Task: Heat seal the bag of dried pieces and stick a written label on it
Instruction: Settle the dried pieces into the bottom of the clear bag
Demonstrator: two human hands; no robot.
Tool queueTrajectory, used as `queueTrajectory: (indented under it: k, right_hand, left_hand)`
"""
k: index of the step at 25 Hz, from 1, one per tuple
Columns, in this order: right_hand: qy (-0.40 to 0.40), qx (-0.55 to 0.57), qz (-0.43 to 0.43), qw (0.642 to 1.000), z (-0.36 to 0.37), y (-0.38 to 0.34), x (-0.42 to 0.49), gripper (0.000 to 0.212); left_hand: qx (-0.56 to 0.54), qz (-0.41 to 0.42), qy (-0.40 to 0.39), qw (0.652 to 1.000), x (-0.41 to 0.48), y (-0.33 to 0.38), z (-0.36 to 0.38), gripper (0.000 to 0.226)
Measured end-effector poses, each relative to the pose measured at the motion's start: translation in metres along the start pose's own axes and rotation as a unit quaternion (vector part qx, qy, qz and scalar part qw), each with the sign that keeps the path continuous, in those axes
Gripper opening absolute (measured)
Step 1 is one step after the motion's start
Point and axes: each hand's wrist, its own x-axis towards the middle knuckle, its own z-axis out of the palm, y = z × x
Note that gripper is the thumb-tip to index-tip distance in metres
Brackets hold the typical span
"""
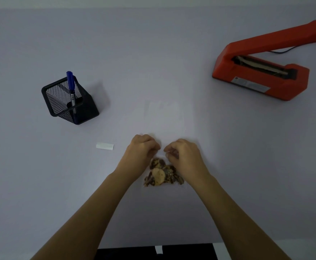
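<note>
Nearest you, at the counter's (pixel 41 184) front edge, a dark strip shows with a small white tab (pixel 158 249) on it. Your two forearms reach forward over bare counter to the middle.

The bag (pixel 161 174) lies flat between your wrists, clear plastic, its dried pieces, brown and tan, bunched at the near end; I cannot count them surely. Your left hand (pixel 141 150) is curled with fingers together at the bag's upper part; your right hand (pixel 184 153) is curled likewise and pinches the plastic there. The two hands sit just beside each other, not quite touching. How firmly the left one grips the film I cannot tell.

Left of your left hand, one white label (pixel 104 146) lies flat, with no writing visible on it.

Farther left stands one black mesh cup (pixel 69 102) holding one blue marker (pixel 71 85); print on its barrel is too small to read.

Far right sits one orange sealer (pixel 262 74), arm raised, with a grey plate on its side, unreadable, and a black cord (pixel 284 51) behind. Wide open counter lies between the bag and sealer.
</note>
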Motion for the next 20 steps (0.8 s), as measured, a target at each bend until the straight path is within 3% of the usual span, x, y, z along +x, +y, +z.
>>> queueTrajectory:
  k: [6, 14, 20]
  right_hand:
    - [-0.004, -0.071, -0.030, 0.997, -0.006, 0.006, 0.008, 0.043]
    - [-0.103, -0.177, -0.014, 0.979, -0.029, 0.002, 0.039, 0.099]
    - [-0.181, -0.259, 0.010, 0.949, -0.033, -0.008, 0.061, 0.127]
  left_hand:
    - [0.041, 0.065, -0.066, 0.995, 0.010, -0.013, -0.008, 0.044]
    - [0.137, 0.051, -0.155, 0.977, 0.049, -0.026, -0.025, 0.103]
    - [0.222, 0.008, -0.181, 0.958, 0.065, -0.027, -0.024, 0.127]
